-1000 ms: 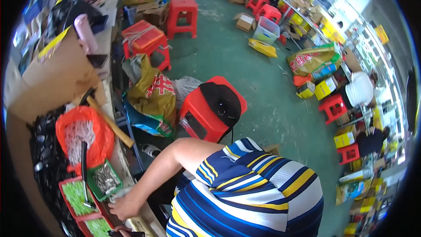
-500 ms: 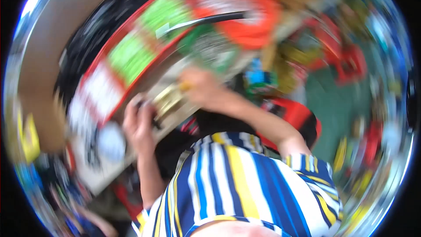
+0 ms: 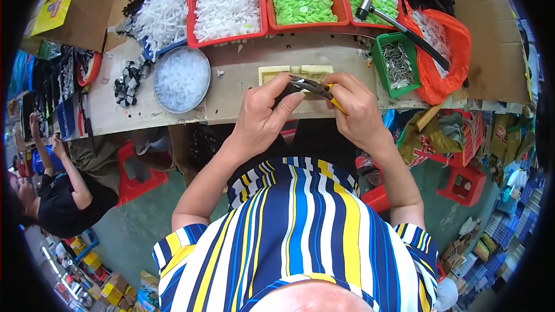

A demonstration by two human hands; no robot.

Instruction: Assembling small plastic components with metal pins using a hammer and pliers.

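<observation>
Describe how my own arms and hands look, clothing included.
Both your left hand and right hand are bare, with no gloves, and no watch or bracelet shows at either wrist. The left forearm and right forearm are uncovered too. Your short left sleeve and right sleeve carry navy, white and yellow stripes.

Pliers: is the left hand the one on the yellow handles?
No, the right hand grips the yellow handles of the pliers, while the left hand is near their tip.
</observation>
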